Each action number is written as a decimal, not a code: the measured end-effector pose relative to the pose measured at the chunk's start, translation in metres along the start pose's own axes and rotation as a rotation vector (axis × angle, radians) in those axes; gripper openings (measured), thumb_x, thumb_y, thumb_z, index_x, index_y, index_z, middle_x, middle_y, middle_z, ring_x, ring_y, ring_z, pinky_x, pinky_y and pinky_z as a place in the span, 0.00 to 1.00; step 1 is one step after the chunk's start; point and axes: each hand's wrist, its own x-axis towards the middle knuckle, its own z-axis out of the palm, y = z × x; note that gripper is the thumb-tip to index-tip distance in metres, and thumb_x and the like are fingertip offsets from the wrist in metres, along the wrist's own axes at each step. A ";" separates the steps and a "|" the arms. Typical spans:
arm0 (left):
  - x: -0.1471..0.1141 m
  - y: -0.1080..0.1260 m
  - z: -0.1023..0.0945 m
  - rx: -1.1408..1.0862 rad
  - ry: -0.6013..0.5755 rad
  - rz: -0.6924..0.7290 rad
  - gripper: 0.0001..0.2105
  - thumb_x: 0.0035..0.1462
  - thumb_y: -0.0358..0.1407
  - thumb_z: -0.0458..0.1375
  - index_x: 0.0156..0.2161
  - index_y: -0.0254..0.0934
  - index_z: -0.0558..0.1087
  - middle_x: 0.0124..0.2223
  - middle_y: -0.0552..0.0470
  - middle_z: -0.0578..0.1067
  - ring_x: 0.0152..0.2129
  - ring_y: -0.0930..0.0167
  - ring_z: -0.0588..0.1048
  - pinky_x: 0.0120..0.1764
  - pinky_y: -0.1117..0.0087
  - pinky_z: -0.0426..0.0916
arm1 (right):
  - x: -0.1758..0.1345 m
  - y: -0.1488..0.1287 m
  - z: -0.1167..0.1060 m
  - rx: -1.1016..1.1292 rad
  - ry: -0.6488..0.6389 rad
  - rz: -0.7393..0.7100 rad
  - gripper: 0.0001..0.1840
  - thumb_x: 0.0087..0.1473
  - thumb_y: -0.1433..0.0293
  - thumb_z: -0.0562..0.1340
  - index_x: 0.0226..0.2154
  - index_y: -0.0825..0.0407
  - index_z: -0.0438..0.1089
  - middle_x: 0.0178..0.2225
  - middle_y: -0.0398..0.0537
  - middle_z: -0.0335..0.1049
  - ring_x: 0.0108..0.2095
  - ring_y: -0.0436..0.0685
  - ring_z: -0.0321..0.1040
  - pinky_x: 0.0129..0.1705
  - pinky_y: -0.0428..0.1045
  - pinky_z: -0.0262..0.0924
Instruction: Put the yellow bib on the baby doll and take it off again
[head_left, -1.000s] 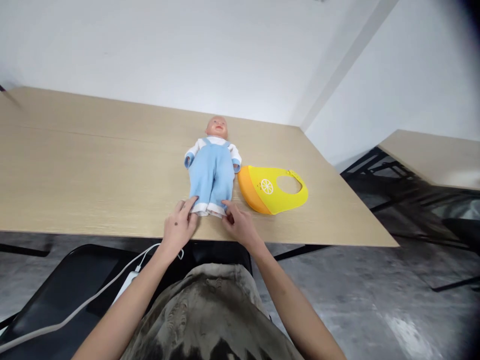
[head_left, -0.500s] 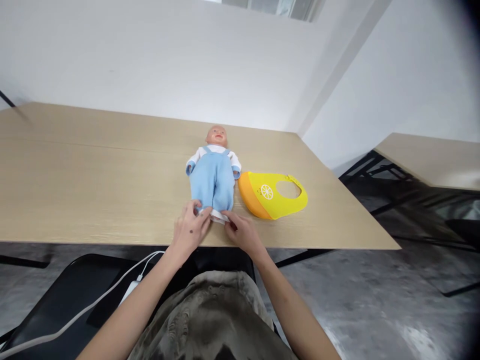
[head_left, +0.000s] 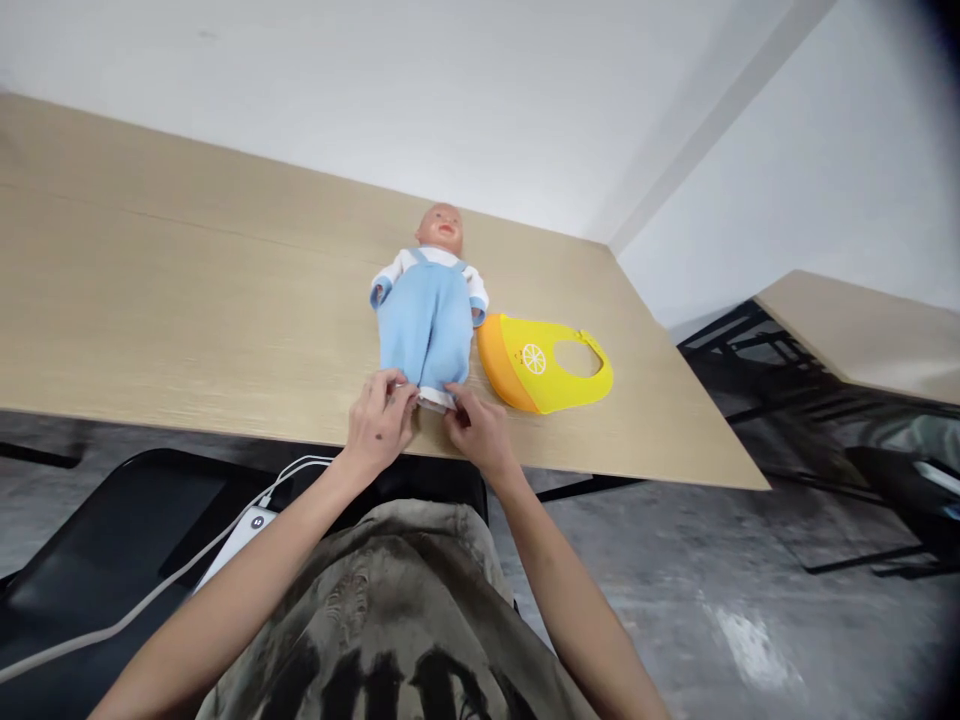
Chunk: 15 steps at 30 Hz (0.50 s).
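Note:
A baby doll [head_left: 442, 232] lies face up on the table, its head toward the wall. It wears a white long-sleeved top and light blue overalls [head_left: 426, 325] with white hems at the leg ends. My left hand [head_left: 380, 422] pinches the hem on the left side, fingers closed. On the other side of the same hem, my right hand [head_left: 480, 425] has its thumb and fingers closed on the cloth. The doll's feet cannot be seen. Right of the doll, close to its sleeve, a yellow bib [head_left: 559, 370] with an orange pocket and a white citrus print lies flat.
The wooden table [head_left: 187, 300] meets a white wall at the back. A black chair [head_left: 75, 560] stands at the lower left, with a white power bank [head_left: 238, 545] and cable on it. Another table [head_left: 862, 320] is at the right.
The camera view has tilted down and turned, so the table and doll appear higher. Both hands keep hold of the hem, with only slight finger movement.

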 end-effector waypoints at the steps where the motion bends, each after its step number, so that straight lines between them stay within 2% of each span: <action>1: 0.000 0.000 0.000 -0.011 -0.001 0.009 0.06 0.59 0.31 0.53 0.38 0.35 0.72 0.41 0.43 0.68 0.35 0.67 0.69 0.36 0.67 0.66 | 0.000 0.000 0.000 -0.014 -0.002 -0.012 0.21 0.51 0.73 0.56 0.49 0.53 0.68 0.28 0.45 0.75 0.25 0.51 0.68 0.31 0.45 0.58; 7: 0.001 0.000 -0.002 -0.035 -0.035 0.046 0.05 0.58 0.31 0.54 0.37 0.35 0.72 0.42 0.43 0.67 0.34 0.67 0.67 0.38 0.65 0.66 | -0.001 -0.002 0.001 -0.047 0.014 -0.030 0.17 0.53 0.72 0.56 0.47 0.53 0.69 0.27 0.45 0.75 0.26 0.51 0.68 0.29 0.44 0.56; 11: 0.001 -0.001 -0.002 -0.005 -0.037 0.078 0.09 0.55 0.32 0.56 0.42 0.35 0.72 0.44 0.41 0.66 0.35 0.66 0.66 0.39 0.64 0.67 | -0.002 -0.002 0.000 -0.005 0.028 0.002 0.16 0.53 0.72 0.57 0.44 0.52 0.70 0.28 0.46 0.75 0.25 0.51 0.68 0.30 0.44 0.57; 15: 0.001 -0.003 -0.001 0.069 -0.042 0.076 0.10 0.56 0.32 0.55 0.43 0.39 0.75 0.46 0.42 0.65 0.35 0.66 0.66 0.38 0.63 0.67 | -0.001 -0.001 -0.002 0.048 0.041 0.030 0.16 0.52 0.72 0.56 0.43 0.52 0.71 0.28 0.45 0.75 0.24 0.51 0.67 0.31 0.45 0.59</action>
